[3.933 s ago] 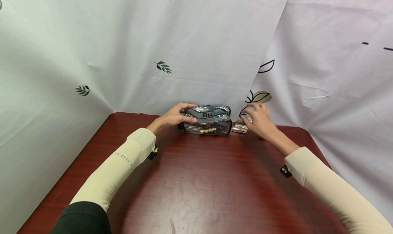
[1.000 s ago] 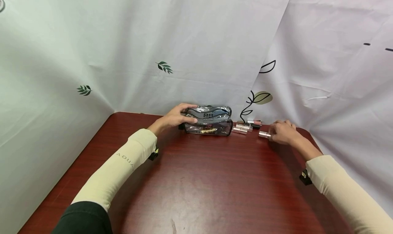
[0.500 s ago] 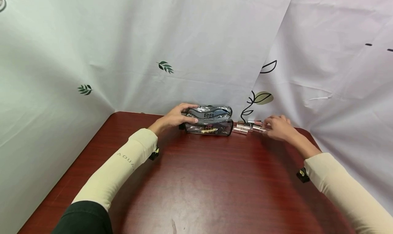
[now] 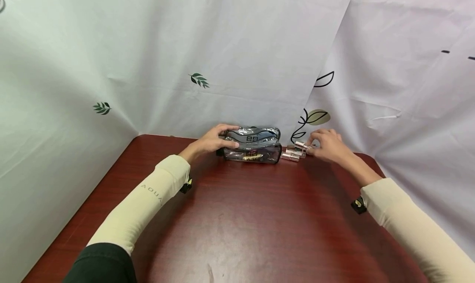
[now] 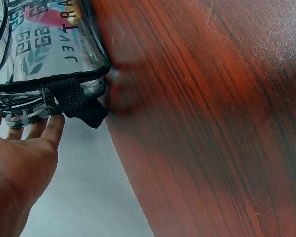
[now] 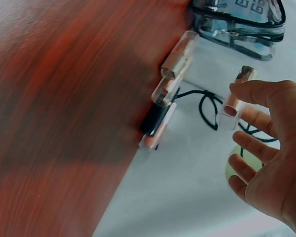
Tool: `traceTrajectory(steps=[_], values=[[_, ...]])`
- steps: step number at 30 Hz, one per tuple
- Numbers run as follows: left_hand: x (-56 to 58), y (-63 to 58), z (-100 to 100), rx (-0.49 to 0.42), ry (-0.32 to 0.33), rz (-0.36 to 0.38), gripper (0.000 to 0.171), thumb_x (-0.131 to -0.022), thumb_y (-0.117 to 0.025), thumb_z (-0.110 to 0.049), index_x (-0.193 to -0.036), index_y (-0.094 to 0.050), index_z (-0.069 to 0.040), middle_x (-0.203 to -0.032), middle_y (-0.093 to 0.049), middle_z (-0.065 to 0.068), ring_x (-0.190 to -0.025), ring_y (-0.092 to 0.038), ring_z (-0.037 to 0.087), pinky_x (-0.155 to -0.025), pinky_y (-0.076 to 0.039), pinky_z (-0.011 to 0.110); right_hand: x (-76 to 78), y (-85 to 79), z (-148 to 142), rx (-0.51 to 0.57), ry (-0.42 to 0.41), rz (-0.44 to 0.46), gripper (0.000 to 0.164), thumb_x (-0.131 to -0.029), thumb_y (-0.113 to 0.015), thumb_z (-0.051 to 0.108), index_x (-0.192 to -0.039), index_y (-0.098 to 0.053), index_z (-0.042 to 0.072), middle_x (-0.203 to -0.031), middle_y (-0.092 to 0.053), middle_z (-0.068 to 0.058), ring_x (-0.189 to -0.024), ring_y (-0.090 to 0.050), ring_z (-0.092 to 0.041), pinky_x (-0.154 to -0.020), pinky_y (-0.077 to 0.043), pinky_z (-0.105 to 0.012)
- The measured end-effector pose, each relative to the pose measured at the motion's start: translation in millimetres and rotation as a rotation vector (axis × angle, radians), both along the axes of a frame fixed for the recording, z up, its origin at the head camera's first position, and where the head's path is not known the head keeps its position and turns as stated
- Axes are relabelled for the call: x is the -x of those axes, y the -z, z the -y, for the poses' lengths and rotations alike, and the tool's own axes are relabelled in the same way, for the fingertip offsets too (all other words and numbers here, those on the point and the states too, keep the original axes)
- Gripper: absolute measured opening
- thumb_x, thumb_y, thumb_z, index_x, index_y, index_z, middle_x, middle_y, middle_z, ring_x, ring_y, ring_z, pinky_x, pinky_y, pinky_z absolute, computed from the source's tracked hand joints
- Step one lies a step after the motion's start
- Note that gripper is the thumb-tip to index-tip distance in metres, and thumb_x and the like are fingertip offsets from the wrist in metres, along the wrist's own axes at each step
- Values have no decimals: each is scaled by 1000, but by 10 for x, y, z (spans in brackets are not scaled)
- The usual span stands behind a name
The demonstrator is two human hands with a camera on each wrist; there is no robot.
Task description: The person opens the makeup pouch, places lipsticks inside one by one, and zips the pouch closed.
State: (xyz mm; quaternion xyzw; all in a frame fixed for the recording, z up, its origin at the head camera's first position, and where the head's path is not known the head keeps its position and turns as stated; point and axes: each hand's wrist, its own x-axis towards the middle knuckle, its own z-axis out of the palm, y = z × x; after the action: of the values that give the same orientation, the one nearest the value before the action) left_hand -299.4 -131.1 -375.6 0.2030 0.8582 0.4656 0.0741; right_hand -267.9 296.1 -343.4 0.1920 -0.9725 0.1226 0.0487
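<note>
A clear cosmetic bag (image 4: 252, 156) with black piping stands at the back of the table, small items showing through its front. My left hand (image 4: 208, 142) holds the bag's left end, thumb across the front and fingers at the back. In the left wrist view, fingers (image 5: 52, 129) reach behind the bag near its black strap tab (image 5: 71, 98). My right hand (image 4: 329, 146) pinches a lipstick tube (image 6: 235, 98), clear and rose-gold, between thumb and index finger. It is raised above several tubes lying by the bag, among them a clear lipstick tube (image 6: 179, 55) and a black one (image 6: 154, 119).
The dark red wooden table (image 4: 237, 217) has its back edge against a hanging white cloth (image 4: 245, 60) printed with leaves. More cloth closes in at the left and right sides.
My right hand, at the table's back right a second ago, has lifted the lipstick tube and brought it left, over the other tubes. My left hand stays on the bag.
</note>
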Motion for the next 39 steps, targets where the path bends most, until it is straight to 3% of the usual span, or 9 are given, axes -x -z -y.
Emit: traceTrajectory(steps=[9,20,39], values=[[13,7,3,-1,1,-5,72,-84,-86,-41,-149,-57,-31,-161,-40,4,-144,-39,30,-122,-32,55,26,-69,212,44,-43,-71,18,-90,-78,27,-102,-72,15,-144,-59,-20,-134,-42,-53,-101,-32,-72],[25,20,-3,-8,-7,-6,70,-84,-86,-41,-148,-58,-33,-160,-41,4,-141,-41,29,-122,-32,56,44,-192,512,101,-106,-150,17,-91,-77,26,-104,-72,14,-143,-60,-19,-129,-46,-49,-103,-33,-69],[-13,13,-4,2,-14,-12,70,-85,-85,-40,-149,-56,-32,-161,-40,4,-143,-40,31,-122,-31,57,34,-314,929,105,-155,-131,23,-93,-76,29,-110,-72,13,-152,-54,-18,-137,-41,-47,-109,-27,-68]])
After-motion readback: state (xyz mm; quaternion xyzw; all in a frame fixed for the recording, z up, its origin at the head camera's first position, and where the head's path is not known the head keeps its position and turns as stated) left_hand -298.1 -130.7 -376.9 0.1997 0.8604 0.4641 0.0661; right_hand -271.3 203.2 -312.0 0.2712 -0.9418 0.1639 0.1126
